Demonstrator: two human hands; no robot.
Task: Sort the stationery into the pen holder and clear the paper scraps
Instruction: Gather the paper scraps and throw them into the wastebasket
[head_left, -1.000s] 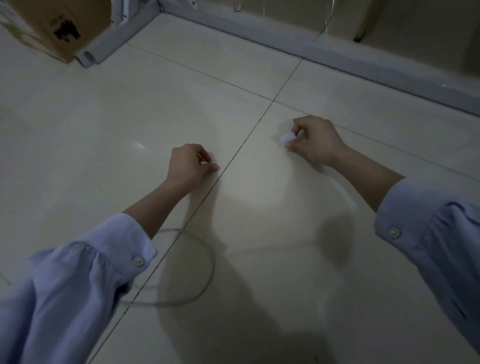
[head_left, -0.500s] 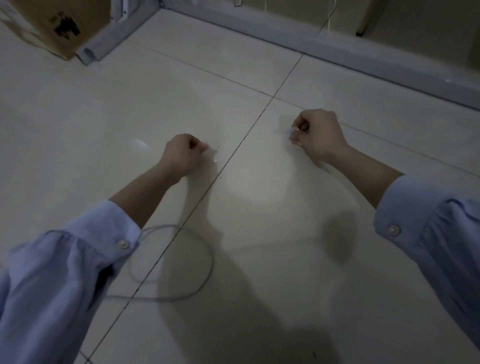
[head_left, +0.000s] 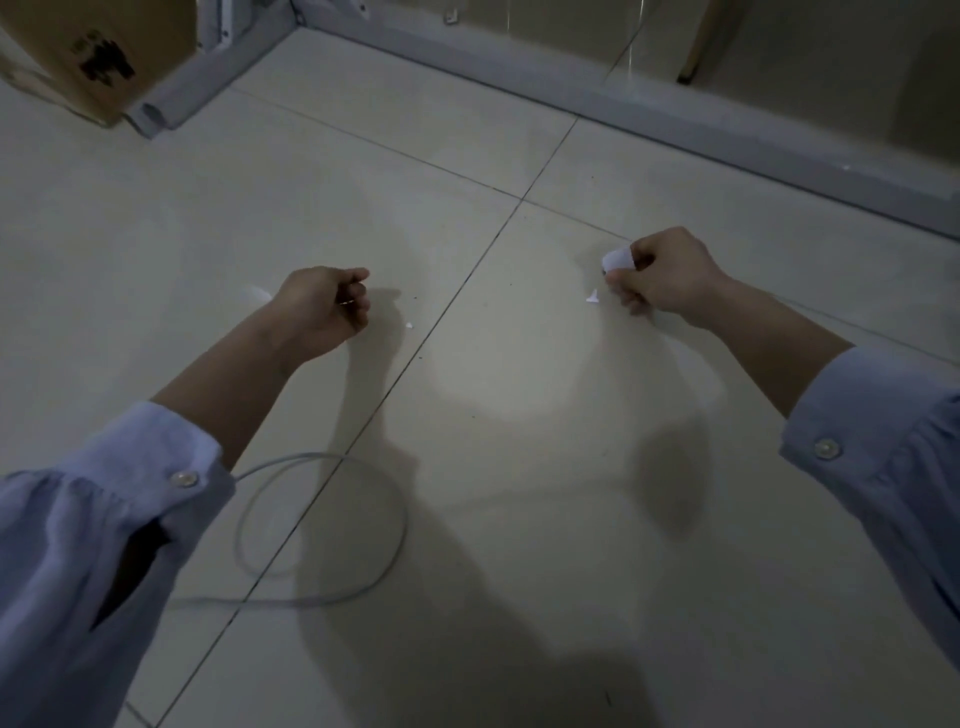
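R hand (head_left: 670, 278) pinches paper scrap (head_left: 618, 258) near floor (head_left: 519, 389); L hand (head_left: 322, 306) fisted, thumb fwd, contents can't tell.

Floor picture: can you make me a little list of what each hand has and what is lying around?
left hand: fingers curled; cannot tell if anything is inside
right hand: pinches a white paper scrap
loose scraps: small scrap beside the right hand; tiny scrap beside the left hand
cable: grey loop on the floor tiles, near the left sleeve
cardboard box: far left corner
pen holder: not in view
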